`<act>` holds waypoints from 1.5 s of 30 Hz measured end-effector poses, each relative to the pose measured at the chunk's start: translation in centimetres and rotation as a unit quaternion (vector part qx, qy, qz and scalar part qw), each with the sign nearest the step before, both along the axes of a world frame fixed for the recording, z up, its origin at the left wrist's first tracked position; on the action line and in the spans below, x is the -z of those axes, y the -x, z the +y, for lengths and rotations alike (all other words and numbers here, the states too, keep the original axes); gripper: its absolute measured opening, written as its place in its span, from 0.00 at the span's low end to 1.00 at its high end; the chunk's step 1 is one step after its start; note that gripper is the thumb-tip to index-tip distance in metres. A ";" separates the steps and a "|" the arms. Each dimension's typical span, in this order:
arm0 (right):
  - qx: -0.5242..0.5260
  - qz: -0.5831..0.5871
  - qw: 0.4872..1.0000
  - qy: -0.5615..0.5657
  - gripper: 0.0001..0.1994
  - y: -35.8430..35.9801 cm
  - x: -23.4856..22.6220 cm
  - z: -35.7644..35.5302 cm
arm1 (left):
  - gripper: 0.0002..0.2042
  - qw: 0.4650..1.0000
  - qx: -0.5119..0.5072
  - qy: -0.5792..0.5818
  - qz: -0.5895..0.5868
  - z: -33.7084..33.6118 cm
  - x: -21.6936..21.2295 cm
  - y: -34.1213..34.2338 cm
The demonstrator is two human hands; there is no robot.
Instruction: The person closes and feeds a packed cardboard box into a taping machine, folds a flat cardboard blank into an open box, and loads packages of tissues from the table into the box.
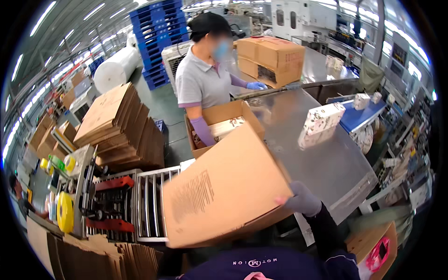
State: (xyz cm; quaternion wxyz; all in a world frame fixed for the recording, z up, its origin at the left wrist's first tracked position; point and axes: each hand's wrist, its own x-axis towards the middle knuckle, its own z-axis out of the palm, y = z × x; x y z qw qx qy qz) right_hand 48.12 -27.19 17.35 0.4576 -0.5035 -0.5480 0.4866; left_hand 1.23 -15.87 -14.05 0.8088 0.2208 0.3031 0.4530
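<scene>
A large brown cardboard box (228, 186) fills the middle of the view, tilted, with dark print on its face. My right hand (303, 199), in a grey glove, grips its right edge, with fingertips on the near face. My left hand does not show; the box or the view's lower edge hides it. Just beyond stands an open carton (219, 112) with white patterned packs in it. A co-worker's sleeved arm (202, 130) reaches into that carton. A flower-patterned white pack (323, 117) stands on the metal table (298, 163) to the right.
A roller conveyor (151, 200) and a red-and-black machine (112, 205) lie to the left. Flattened cartons (109, 121) are stacked behind them. A blue belt (361, 114) carries packs at the right. A torn-open carton (270, 58) sits at the back. Another carton (389, 242) stands low right.
</scene>
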 end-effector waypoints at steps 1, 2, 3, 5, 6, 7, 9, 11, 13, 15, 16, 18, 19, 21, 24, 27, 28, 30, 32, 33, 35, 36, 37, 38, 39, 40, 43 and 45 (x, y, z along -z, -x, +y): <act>-0.055 -0.126 0.990 -0.032 0.14 1.2 -1.3 0.1 | 0.36 1.000 0.012 0.014 -0.021 -0.4 1.5 -0.9; -0.071 -0.218 0.971 -0.069 0.13 2.6 -0.9 0.4 | 0.37 0.999 0.028 0.042 -0.005 -0.7 2.5 -1.4; -0.087 -0.314 0.939 -0.105 0.13 4.2 -0.6 0.9 | 0.38 0.994 0.048 0.088 0.049 -0.7 3.0 -1.9; -0.074 -0.407 0.907 -0.077 0.14 7.5 3.4 1.8 | 0.43 0.960 0.113 0.183 0.182 -0.6 -0.3 -4.9; -0.102 -0.434 0.889 -0.102 0.16 10.0 6.3 2.9 | 0.43 0.967 0.070 0.135 0.206 -0.4 -1.6 -6.1; -0.084 -0.415 0.895 -0.138 0.15 12.4 8.9 3.4 | 0.42 0.987 0.049 0.106 0.111 -0.1 -6.0 -8.8; -0.195 -0.404 0.877 -0.170 0.15 18.4 10.1 4.2 | 0.38 0.978 0.056 -0.101 0.174 1.6 -6.4 -9.0; -0.321 -0.357 0.876 -0.034 0.15 19.5 13.6 5.6 | 0.26 0.842 -0.091 -0.254 0.467 -0.3 -18.4 -16.2; -0.341 -0.222 0.910 -0.075 0.16 17.2 13.2 5.5 | 0.26 0.602 -0.133 -0.282 0.735 0.0 -15.3 -13.7; -0.196 -0.280 0.901 -0.267 0.22 11.5 11.1 6.2 | 0.26 0.593 -0.131 -0.260 0.751 0.0 -16.4 -12.6; -0.096 -0.432 0.854 -0.273 0.29 7.0 10.5 6.3 | 0.27 0.597 -0.112 -0.238 0.758 -0.3 -16.5 -12.7; 0.097 -0.599 0.774 -0.181 0.47 -4.7 17.4 6.1 | 0.27 0.613 -0.099 -0.250 0.743 -0.2 -16.2 -14.5; 0.052 -0.645 0.755 -0.105 0.54 -8.7 17.1 5.9 | 0.27 0.612 -0.100 -0.260 0.741 -0.1 -16.1 -14.3; 0.025 -0.626 0.751 0.208 0.60 -11.5 19.3 5.9 | 0.28 0.593 -0.121 -0.285 0.743 0.3 -14.6 -13.1; -0.013 -0.534 0.807 0.252 0.63 -6.7 25.8 6.8 | 0.24 0.610 -0.169 -0.276 0.724 0.3 -13.2 -8.6; -0.041 -0.361 0.904 0.226 0.53 -0.6 27.2 6.2 | 0.19 0.598 -0.193 -0.270 0.730 -0.1 -14.6 -6.3; -0.071 -0.283 0.922 0.253 0.46 0.1 23.5 6.1 | 0.18 0.591 -0.186 -0.279 0.734 0.1 -14.3 -5.6; -0.033 -0.254 0.932 0.259 0.42 -4.7 25.9 6.1 | 0.19 0.585 -0.157 -0.311 0.732 0.4 -14.3 -8.8; -0.001 -0.232 0.940 0.249 0.39 -6.4 26.7 6.2 | 0.22 0.553 -0.117 -0.301 0.768 0.8 -13.6 -12.5; 0.021 -0.365 0.907 0.208 0.35 -6.7 25.7 6.9 | 0.24 0.529 -0.096 -0.261 0.802 1.0 -13.3 -14.7; 0.116 -0.248 0.951 0.142 0.29 -9.2 26.1 6.7 | 0.27 0.501 -0.037 -0.291 0.814 1.3 -15.2 -18.8; 0.173 0.012 0.979 0.109 0.27 -12.4 28.8 5.7 | 0.27 0.502 -0.046 -0.302 0.809 1.2 -15.9 -20.8; 0.276 -0.014 0.959 0.060 0.26 -16.2 31.2 3.6 | 0.26 0.511 -0.044 -0.311 0.800 0.8 -15.7 -22.2; 0.341 -0.147 0.928 0.039 0.25 -19.5 33.6 0.7 | 0.26 0.507 -0.053 -0.318 0.800 1.3 -15.0 -22.0; 0.395 -0.269 0.878 0.035 0.25 -21.0 34.2 -1.3 | 0.25 0.495 -0.070 -0.315 0.806 2.5 -14.0 -20.5; 0.380 -0.483 0.787 0.056 0.26 -20.9 30.9 -4.2 | 0.23 0.514 -0.092 -0.305 0.796 3.1 -12.4 -18.0; 0.367 -0.607 0.678 0.194 0.30 -22.8 32.9 -14.2 | 0.20 0.525 -0.059 -0.299 0.794 1.7 -15.1 -21.4; 0.387 -0.663 0.623 0.154 0.36 -22.5 34.7 -16.3 | 0.26 0.513 -0.046 -0.297 0.804 1.9 -14.8 -22.0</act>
